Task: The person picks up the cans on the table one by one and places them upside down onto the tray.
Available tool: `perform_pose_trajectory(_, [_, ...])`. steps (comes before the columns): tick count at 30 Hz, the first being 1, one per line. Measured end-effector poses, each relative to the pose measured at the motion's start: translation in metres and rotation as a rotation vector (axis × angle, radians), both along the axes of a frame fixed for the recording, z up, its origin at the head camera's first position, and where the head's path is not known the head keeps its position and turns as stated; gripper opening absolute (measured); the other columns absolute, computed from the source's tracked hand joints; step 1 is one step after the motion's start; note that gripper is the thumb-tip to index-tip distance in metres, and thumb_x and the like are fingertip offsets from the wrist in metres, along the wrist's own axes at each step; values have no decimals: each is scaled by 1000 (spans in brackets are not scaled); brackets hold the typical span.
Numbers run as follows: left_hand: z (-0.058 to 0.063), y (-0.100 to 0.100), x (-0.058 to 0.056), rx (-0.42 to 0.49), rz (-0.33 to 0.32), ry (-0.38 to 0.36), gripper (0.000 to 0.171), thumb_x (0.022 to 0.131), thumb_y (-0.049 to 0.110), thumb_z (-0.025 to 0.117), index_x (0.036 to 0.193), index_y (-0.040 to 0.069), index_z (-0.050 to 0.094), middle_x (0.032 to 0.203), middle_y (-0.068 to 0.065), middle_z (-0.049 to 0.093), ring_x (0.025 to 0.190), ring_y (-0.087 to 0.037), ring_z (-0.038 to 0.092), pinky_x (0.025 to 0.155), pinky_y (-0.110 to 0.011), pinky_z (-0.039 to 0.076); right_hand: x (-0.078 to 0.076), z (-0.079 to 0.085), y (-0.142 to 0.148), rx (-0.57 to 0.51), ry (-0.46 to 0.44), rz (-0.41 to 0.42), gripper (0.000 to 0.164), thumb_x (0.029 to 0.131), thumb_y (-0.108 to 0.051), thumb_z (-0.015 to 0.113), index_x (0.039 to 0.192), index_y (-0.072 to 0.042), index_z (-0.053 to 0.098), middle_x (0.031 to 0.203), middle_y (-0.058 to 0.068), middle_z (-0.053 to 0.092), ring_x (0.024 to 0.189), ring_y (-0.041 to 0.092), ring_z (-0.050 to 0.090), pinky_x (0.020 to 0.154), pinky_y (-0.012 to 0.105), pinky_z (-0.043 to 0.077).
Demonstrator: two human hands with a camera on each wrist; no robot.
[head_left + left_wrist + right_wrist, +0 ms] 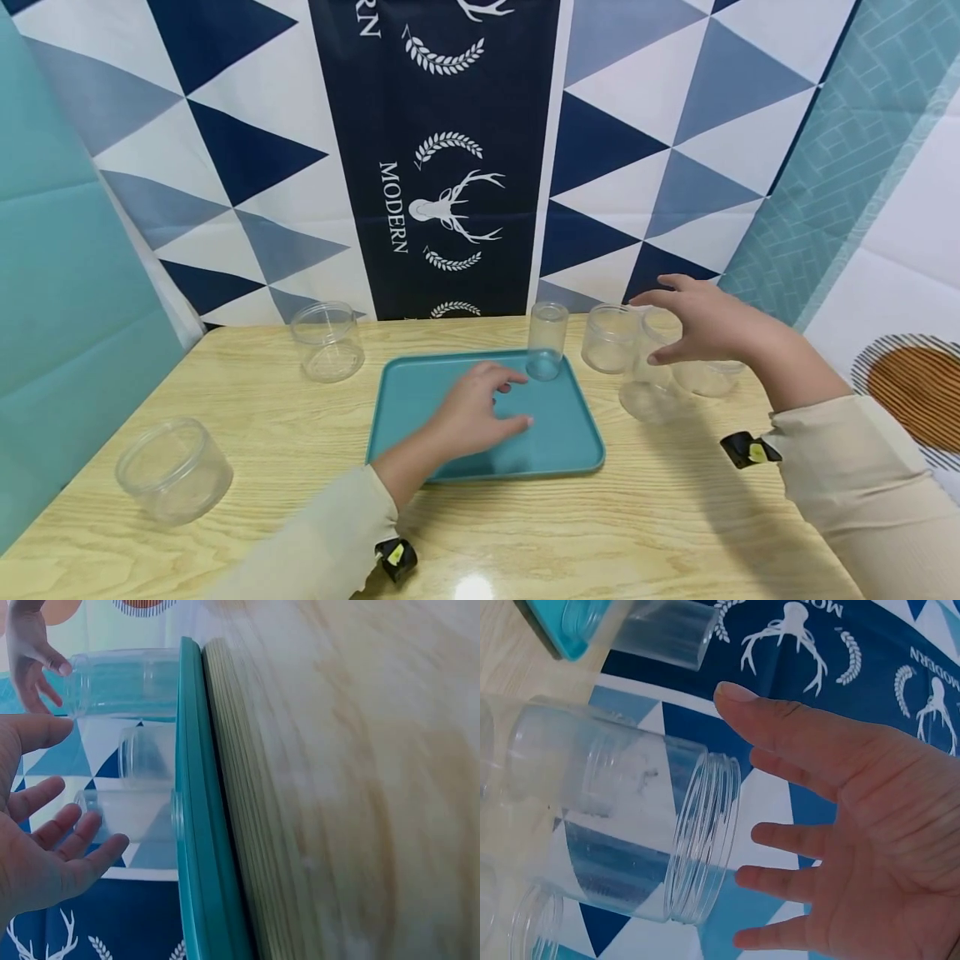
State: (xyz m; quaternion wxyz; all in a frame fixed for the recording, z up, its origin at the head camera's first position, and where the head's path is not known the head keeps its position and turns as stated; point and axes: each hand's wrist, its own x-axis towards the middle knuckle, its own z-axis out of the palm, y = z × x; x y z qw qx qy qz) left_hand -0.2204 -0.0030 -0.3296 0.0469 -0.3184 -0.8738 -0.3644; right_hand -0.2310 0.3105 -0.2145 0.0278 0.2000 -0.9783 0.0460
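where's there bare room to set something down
The table is bare between the left jars and the tray, and in front of the tray, between the sleeves. The tray's back left part is free; the left hand hangs over its middle. It's crowded right of the tray, where clear jars cluster near the right hand.

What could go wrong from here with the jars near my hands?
1. The right hand is open just above the mouth of the tall jar; an off-centre grab might tip it.
2. The low jar stands close behind the tall jar, so a careless lift could knock it.
3. The slim jar stands in the far right corner of the tray, near the left hand; a nudge might topple it over the rim.
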Motion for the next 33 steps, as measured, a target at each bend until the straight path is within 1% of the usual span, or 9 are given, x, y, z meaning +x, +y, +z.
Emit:
perform_pose_trajectory(4, [0,10,0,3,-8,-23,48,83,28,78,126,12,64,125,-3,56,107,-19,58,81,-27,52,-4,0,5,1,-34,-12,75,75,-28,85,138,-5,52,145,40,24,129,61,26,90,73,37])
perform_pose_trajectory(9, [0,21,3,43,-28,-49,47,83,26,78,126,12,64,124,-5,56,105,-20,57,77,-22,51,-7,0,7,-8,-90,-31,82,71,-29,87,140,-7,50,147,42,17,128,64,26,86,70,42])
perform_pose_trajectory(14, [-2,29,4,104,-42,-79,46,82,22,79,124,12,65,121,-5,55,101,-19,56,74,-19,51,-8,0,8,-24,-137,-26,93,65,-22,91,145,-9,45,148,44,9,128,65,24,82,66,47])
perform_pose_trajectory(17, [-4,33,4,129,-41,-90,45,81,22,80,123,13,66,120,-4,55,99,-18,57,71,-19,50,-9,-1,9,-28,-159,-26,95,63,-18,92,145,-11,45,149,43,8,128,64,24,79,64,49])
perform_pose_trajectory(22, [-6,40,2,162,-20,-109,46,80,23,82,122,15,67,126,-4,53,101,-20,59,72,-18,50,-11,-2,7,-31,-175,-35,94,61,-14,92,144,-12,47,149,42,9,130,64,20,80,66,48])
perform_pose_trajectory(26, [-6,46,0,207,-11,-139,49,78,26,83,124,19,67,132,-4,49,107,-20,58,77,-21,50,-13,-3,7,-24,-183,-38,95,60,-12,93,144,-11,48,148,43,10,129,65,20,80,66,48])
perform_pose_trajectory(28, [-6,48,-1,222,-7,-153,51,77,27,84,124,20,67,134,-4,48,113,-19,54,83,-24,49,-14,-4,7,-19,-185,-40,95,60,-11,93,143,-11,48,147,43,12,127,65,25,78,64,50])
perform_pose_trajectory(30, [-6,51,-1,234,-5,-170,52,76,29,84,125,22,67,134,-2,48,115,-17,52,87,-27,48,-15,-5,7,-21,-181,-35,92,60,-10,93,141,-9,50,144,42,18,124,62,32,76,60,52])
perform_pose_trajectory(33, [-6,54,-1,267,-8,-216,52,77,29,84,125,22,66,136,-1,47,117,-18,53,89,-29,49,-16,-6,8,-29,-173,-21,84,60,-8,92,135,-7,54,136,39,30,115,54,44,71,52,54])
